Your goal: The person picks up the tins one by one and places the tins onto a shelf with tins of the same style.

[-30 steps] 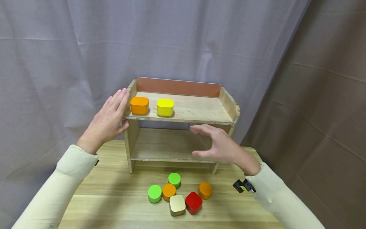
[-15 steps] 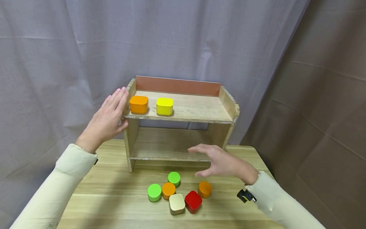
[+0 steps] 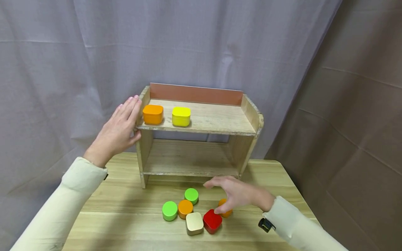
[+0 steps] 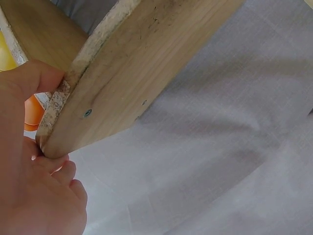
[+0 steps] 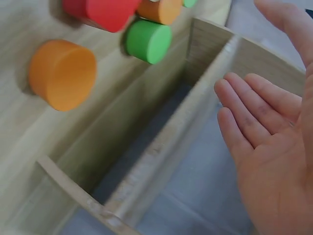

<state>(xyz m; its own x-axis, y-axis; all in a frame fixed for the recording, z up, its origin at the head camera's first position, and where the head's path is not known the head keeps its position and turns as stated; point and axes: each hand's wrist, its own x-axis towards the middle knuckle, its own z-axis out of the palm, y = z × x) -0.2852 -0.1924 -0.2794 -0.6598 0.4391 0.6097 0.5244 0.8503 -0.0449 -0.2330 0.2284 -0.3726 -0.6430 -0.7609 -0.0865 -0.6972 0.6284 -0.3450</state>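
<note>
My left hand (image 3: 117, 130) grips the left side panel of a small two-tier wooden shelf (image 3: 216, 116); in the left wrist view, the thumb and fingers lie on either side of the panel's edge (image 4: 63, 98). An orange rounded block (image 3: 153, 115) and a yellow one (image 3: 181, 116) stand on the top tier. Over the table, my right hand (image 3: 238, 192) is spread with nothing in it, its thumb overlapping the red rounded-square block (image 3: 212, 222) in the head view. It partly covers a round orange block (image 3: 228, 212), seen whole as an orange cylinder (image 5: 63, 76) in the right wrist view.
Left of the red block stand a cream rounded-square block (image 3: 194, 223), another round orange block (image 3: 185, 208) and two round green blocks, one nearer (image 3: 169, 211) and one farther back (image 3: 191, 196). Grey curtains (image 3: 194, 42) hang behind the table (image 3: 132, 223).
My right hand has come down from in front of the shelf to over the blocks near the red one. My left hand stays at the side panel, and the blocks have not moved.
</note>
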